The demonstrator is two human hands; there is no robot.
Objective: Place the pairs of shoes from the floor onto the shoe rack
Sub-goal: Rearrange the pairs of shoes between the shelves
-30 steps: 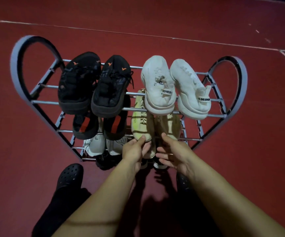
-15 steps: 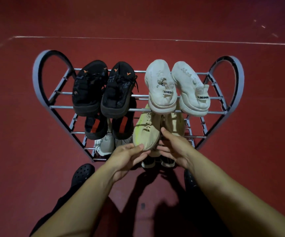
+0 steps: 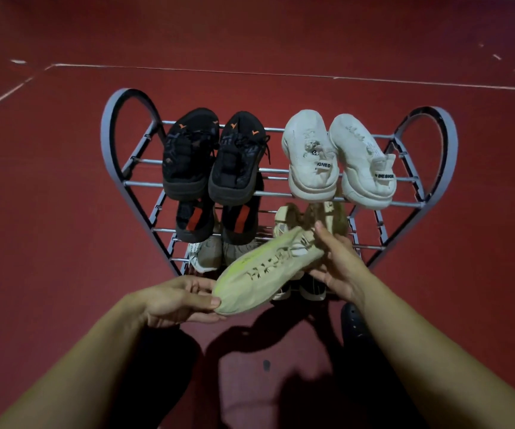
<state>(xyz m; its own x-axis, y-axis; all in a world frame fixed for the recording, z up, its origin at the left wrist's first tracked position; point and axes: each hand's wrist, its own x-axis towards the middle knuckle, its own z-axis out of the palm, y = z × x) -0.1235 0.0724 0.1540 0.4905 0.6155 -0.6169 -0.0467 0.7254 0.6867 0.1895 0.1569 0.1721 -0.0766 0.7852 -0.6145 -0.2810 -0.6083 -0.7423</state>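
A pale yellow-green sneaker (image 3: 262, 270) is held in the air in front of the metal shoe rack (image 3: 281, 193). My left hand (image 3: 178, 300) grips its toe and my right hand (image 3: 338, 264) grips its heel end. Its partner (image 3: 333, 216) stands on the rack's middle shelf at the right. The top shelf carries a black pair (image 3: 212, 156) at the left and a white pair (image 3: 336, 156) at the right. Below the black pair sits a black pair with red stripes (image 3: 216, 221). Lower down are grey shoes (image 3: 209, 252) and dark ones (image 3: 308, 287), partly hidden.
The rack has heart-shaped side frames (image 3: 110, 144) and stands on a red floor (image 3: 48, 227) with white lines. My black clogs (image 3: 353, 320) and dark trousers fill the bottom of the view, close to the rack's front.
The yellow-green sneaker has come off the middle shelf and swung sideways toward me, held by both hands. The view has shifted, with the rack now further right.
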